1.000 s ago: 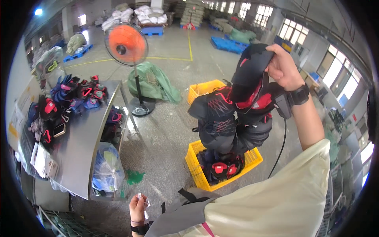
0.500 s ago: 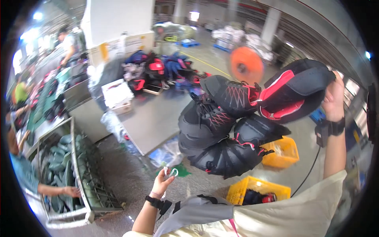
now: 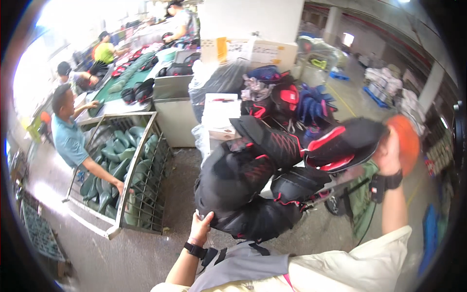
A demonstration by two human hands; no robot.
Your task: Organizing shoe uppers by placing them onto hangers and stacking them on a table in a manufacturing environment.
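Observation:
A bunch of black shoe uppers (image 3: 233, 180) with red linings and red lacing hangs in front of me, the pieces strung one against another. My right hand (image 3: 389, 153), raised and somewhat blurred, grips the end upper (image 3: 348, 141) at its heel. Low on the left side of the bunch is my left hand (image 3: 200, 228), thumb up and fingers curled by the lowest uppers. What the left fingers pinch is hidden now; the small pale loop seen there earlier does not show.
A wire cage (image 3: 146, 194) of grey-green shoe lasts (image 3: 114, 165) stands at left, with a person in a blue shirt (image 3: 70, 141) reaching into it. Shoe uppers are heaped on the table (image 3: 287, 97) ahead. A round orange thing (image 3: 407, 146) shows behind my right hand.
My view has swung left, bringing the cage and more people in. The bunch has shifted left and overlaps my left hand's fingertips. The yellow crates have left the view.

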